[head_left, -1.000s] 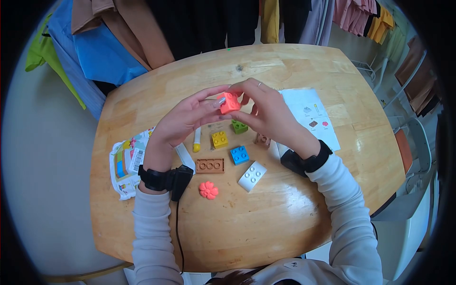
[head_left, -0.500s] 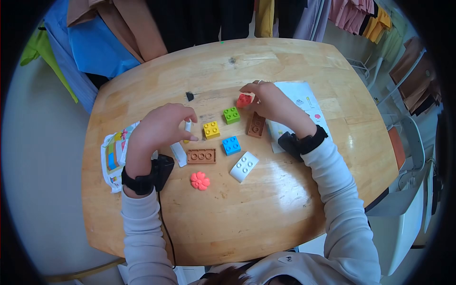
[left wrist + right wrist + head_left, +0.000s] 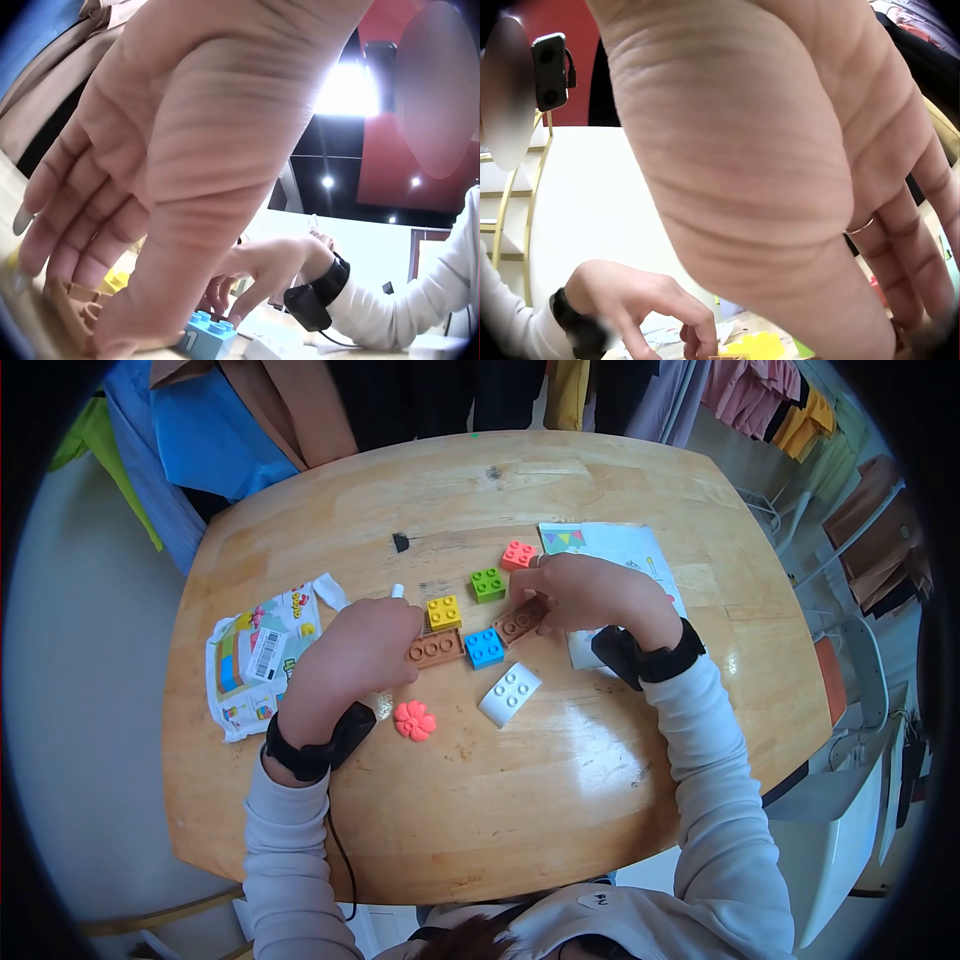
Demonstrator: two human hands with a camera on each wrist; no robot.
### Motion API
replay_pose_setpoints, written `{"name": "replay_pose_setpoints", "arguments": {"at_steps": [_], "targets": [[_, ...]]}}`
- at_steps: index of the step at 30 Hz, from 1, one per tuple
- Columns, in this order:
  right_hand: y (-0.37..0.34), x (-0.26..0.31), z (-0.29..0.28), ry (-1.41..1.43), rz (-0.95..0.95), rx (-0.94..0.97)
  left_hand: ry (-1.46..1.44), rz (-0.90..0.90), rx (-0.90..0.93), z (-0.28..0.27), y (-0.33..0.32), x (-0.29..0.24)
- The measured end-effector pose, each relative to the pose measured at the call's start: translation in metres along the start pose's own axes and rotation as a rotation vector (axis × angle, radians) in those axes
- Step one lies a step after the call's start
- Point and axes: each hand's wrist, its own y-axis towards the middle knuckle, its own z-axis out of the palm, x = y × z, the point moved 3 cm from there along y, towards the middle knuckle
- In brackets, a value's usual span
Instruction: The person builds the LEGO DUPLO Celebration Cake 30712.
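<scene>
My left hand [image 3: 365, 645] pinches the left end of a brown toy brick [image 3: 437, 649], which lies hollow side up, its thumb on the near side and fingers beyond. The right hand [image 3: 590, 595] grips a second brown brick [image 3: 520, 622], slanted on the table and partly hidden by the fingers. Between the two sits a blue brick [image 3: 485, 648], also visible with a number 1 on its side [image 3: 210, 336] in the left wrist view. A yellow brick [image 3: 444, 612] stands just behind the left brown one. Farther back are a green brick [image 3: 487, 585] and a coral-red brick [image 3: 518, 554].
Nearer the person lie a white curved brick [image 3: 510, 694] and a coral flower piece [image 3: 414, 721]. A white stick [image 3: 398, 591] shows past the left hand. At left rests a printed packet [image 3: 235, 670]; an instruction sheet [image 3: 610, 540] lies under the right hand.
The coral-red brick, held between both hands at first, now stands behind the green one. Both hands came down onto the brown bricks, and these have shifted inward beside the blue brick.
</scene>
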Motion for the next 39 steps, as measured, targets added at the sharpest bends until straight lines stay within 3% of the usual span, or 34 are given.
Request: {"name": "replay_pose_setpoints", "arguments": {"at_steps": [4,6,9,13,15,16,18,21,24,31,36,39], "targets": [[-0.004,0.004,-0.002,-0.017,0.046,0.009,0.031,0.003,-0.09,0.009,-0.002,-0.006],[-0.006,0.006,-0.001,-0.037,0.062,0.012,0.164,0.024,-0.219,0.016,0.0,-0.01],[-0.009,0.007,0.0,-0.049,0.089,0.017,0.198,-0.007,-0.188,0.017,0.001,-0.011],[-0.014,0.012,-0.002,-0.087,0.1,-0.002,0.108,0.09,-0.311,0.007,-0.012,-0.005],[-0.014,0.012,-0.002,-0.118,0.097,-0.006,-0.03,0.044,-0.027,-0.005,-0.011,-0.005],[-0.013,0.011,-0.003,-0.128,0.073,-0.015,-0.029,0.043,-0.026,-0.01,-0.009,-0.003],[-0.011,0.009,-0.002,-0.134,0.049,-0.026,-0.183,0.134,0.151,-0.011,-0.006,-0.002],[-0.008,0.004,-0.001,-0.087,0.042,0.009,-0.407,0.15,0.312,-0.009,-0.002,0.007],[-0.007,0.001,-0.002,-0.083,0.024,0.069,-0.444,0.115,0.391,-0.005,0.0,0.013],[-0.009,-0.009,-0.006,-0.002,-0.044,0.085,-0.394,0.136,0.342,-0.002,0.003,0.018],[-0.004,-0.015,-0.002,0.009,-0.075,0.013,-0.246,-0.06,0.305,-0.005,0.003,0.022],[-0.012,-0.006,-0.014,-0.07,0.021,-0.064,-0.131,-0.183,0.205,-0.012,-0.002,0.02]]}}
